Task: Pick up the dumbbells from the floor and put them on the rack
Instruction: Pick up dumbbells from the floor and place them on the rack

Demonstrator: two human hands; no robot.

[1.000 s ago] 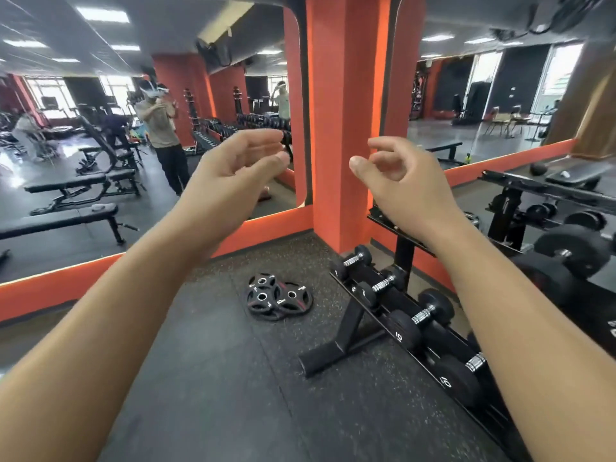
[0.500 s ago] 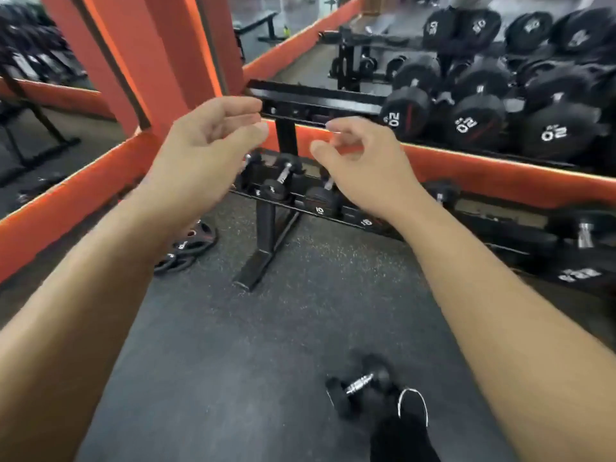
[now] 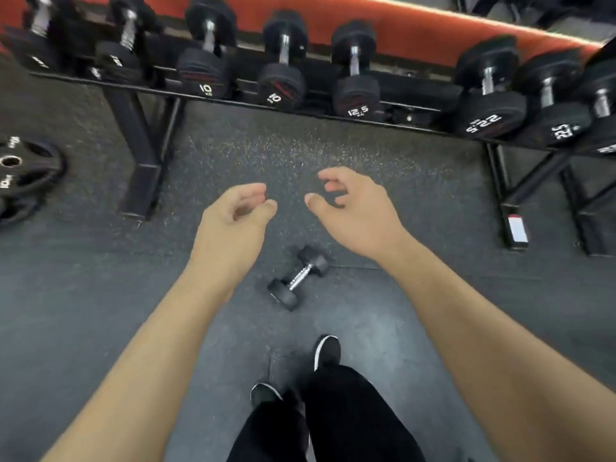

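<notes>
White numbers mark the near ends of the weights on the rack [image 3: 300, 106]: "10" twice, then "12.5", then "22.5" on two at the right (the leftmost pair carry marks too blurred to read). A plate [image 3: 23, 171] lying flat on the floor [image 3: 83, 311], left of the rack's left foot, bears "10" near its rim. A white and red sticker [image 3: 517, 228] sits on the rack's right foot; its print cannot be read.

The dumbbell [image 3: 297, 281] lies on the floor in front of the rack, well apart from it, below the racked "12.5". It rests on its side, its long axis slanted: one black head points up and right toward the rack, the other down and left toward the person's shoes [image 3: 327, 351], with the chrome handle between them.

The left hand [image 3: 233, 221] and right hand [image 3: 353, 208] hover above the floor between the rack and the dumbbell, one to each side of it. Both are empty, fingers [image 3: 256, 191] loosely curled and released, thumbs turned toward each other, touching nothing.
</notes>
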